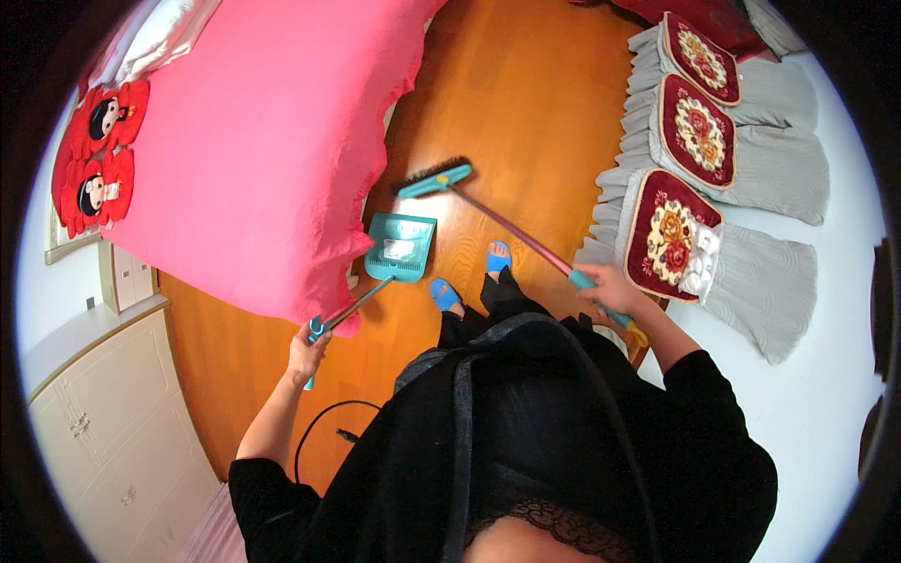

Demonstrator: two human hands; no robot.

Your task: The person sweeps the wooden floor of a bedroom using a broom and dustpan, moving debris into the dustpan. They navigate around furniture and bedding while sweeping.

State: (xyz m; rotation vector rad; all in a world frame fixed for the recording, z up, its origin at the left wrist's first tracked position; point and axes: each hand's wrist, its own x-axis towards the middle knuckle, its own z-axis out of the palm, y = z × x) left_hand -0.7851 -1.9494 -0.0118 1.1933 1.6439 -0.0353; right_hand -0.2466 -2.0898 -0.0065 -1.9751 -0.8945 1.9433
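My left hand [307, 353] grips the handle of a long-handled teal dustpan [414, 236]. The pan lies beside the bed's edge, its wide mouth facing away from me, with a pale label on its surface. In my right hand [611, 290] is the teal grip of a broom [435, 181] with a reddish metallic stick. The broom's head is teal with dark bristles and sits just beyond the dustpan's mouth, apart from it. Whether its bristles touch the floor I cannot tell.
A bed with a pink cover [274, 141] fills the left. Chairs with grey skirted covers and floral cushions [698, 130] line the right wall. Blue slippers [445, 294] are on my feet on the wooden floor [521, 105]. A black cable [303, 429] loops at lower left, near a cream cabinet [112, 401].
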